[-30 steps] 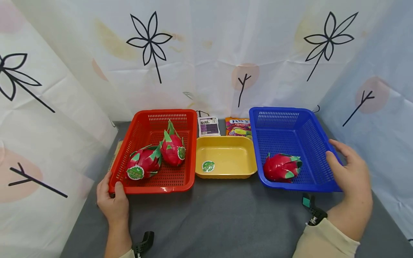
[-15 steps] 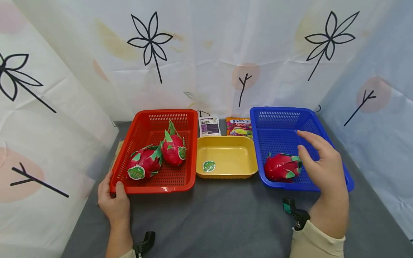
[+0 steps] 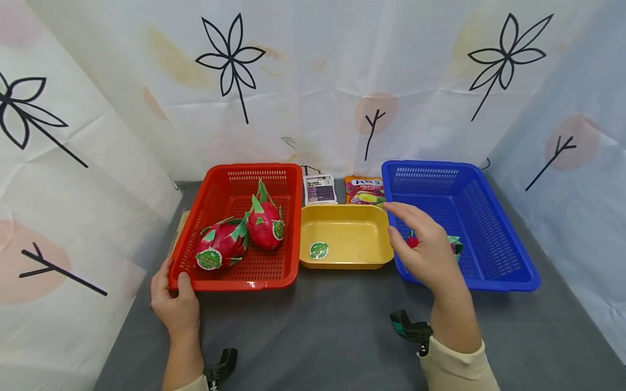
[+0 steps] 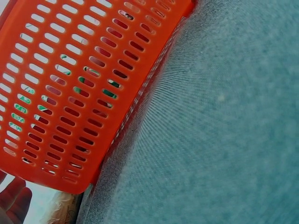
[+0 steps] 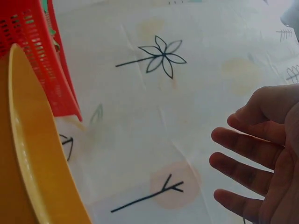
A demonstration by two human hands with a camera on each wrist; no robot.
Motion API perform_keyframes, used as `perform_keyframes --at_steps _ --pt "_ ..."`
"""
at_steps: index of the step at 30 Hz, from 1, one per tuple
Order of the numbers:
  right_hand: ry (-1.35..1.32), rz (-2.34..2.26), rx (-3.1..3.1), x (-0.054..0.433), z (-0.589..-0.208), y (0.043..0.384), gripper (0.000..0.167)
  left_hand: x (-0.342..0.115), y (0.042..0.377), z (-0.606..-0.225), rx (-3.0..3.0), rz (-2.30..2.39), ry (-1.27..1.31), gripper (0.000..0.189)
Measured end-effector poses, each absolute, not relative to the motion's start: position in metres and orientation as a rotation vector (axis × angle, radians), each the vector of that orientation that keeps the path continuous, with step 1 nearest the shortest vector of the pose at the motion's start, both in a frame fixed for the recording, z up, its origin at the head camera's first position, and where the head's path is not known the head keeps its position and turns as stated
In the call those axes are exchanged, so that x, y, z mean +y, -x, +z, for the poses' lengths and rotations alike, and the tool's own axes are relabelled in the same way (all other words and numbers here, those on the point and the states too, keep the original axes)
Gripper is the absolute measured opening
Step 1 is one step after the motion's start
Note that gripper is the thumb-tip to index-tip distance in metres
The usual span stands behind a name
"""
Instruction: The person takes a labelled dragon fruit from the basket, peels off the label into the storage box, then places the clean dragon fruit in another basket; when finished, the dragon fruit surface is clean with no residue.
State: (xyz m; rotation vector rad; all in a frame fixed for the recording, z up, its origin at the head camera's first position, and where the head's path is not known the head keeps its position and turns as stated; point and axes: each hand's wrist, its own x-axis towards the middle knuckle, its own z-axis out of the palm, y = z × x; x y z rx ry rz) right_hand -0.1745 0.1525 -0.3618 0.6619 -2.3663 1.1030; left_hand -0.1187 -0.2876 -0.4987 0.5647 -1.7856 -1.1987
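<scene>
At the front left corner of the red basket [image 3: 244,285], my left hand [image 3: 175,301] grips the rim, thumb on top and fingers along the outside. Two dragon fruits [image 3: 222,247] with round green stickers lie in it. My right hand [image 3: 430,252] is over the left side of the blue basket [image 3: 496,244], thumb and fingers spread, holding nothing. It partly hides another dragon fruit [image 3: 457,246] in that basket. Between the baskets stands a yellow tray [image 3: 354,236] with a round green sticker [image 3: 319,250] on its inner front. The right wrist view shows the right hand's loosely bent fingers [image 5: 245,144].
Behind the tray lie a purple-and-white packet [image 3: 320,190] and an orange Fox's Fruits candy bag [image 3: 364,190]. A grey cloth [image 3: 313,331] covers the table. White printed curtains [image 3: 313,81] enclose the back and sides.
My right hand has moved left from the blue basket's right edge, across the basket, to its left side near the yellow tray. The left hand has kept its grip on the red basket.
</scene>
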Motion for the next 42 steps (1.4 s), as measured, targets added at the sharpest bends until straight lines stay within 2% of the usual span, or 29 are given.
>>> perform_keyframes --at_steps 24,42 --pt "-1.096 1.049 -2.442 0.044 -0.378 0.188 0.046 -0.286 0.118 -0.5 -1.798 -1.256 -0.548 0.045" --pt "-1.298 0.989 -2.575 -0.03 -0.379 0.205 0.052 -0.288 0.116 -0.497 -1.82 -1.257 -0.569 0.045"
